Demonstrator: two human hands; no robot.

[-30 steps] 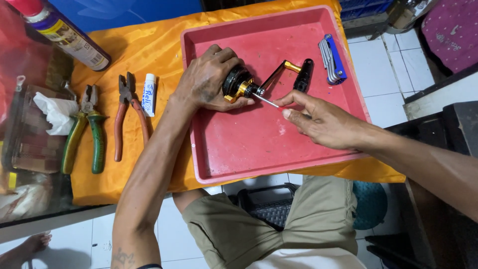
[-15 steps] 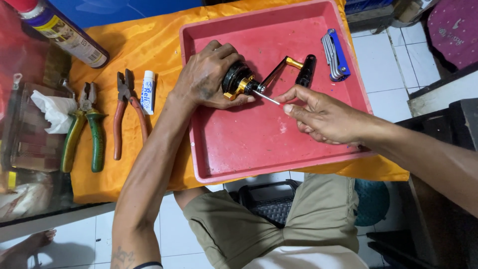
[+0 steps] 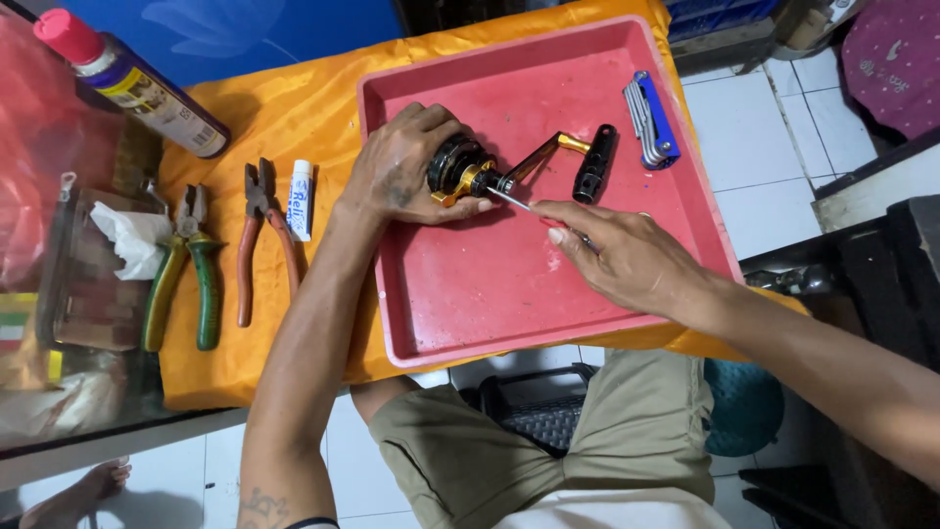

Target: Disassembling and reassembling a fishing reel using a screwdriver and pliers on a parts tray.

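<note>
We look down on a tabletop (image 3: 245, 377) draped in orange cloth above a white tiled floor, with a red plastic tray (image 3: 470, 294) set on it. In the tray our left hand (image 3: 401, 176) is wrapped around a black and gold fishing reel (image 3: 460, 171), pinning it to the tray floor. Our right hand (image 3: 617, 260) has its fingers pinched together on a thin screwdriver (image 3: 509, 198) whose tip meets the reel at its side. The reel's gold crank arm ends in a black handle knob (image 3: 592, 165), and just beyond that lies a blue folding hex key set (image 3: 651, 122). Outside the tray, on the cloth, we see a small white tube (image 3: 301, 199), red-handled pliers (image 3: 257, 235), green-handled pliers (image 3: 186, 269) and a spray can (image 3: 132, 83) with a red cap.
</note>
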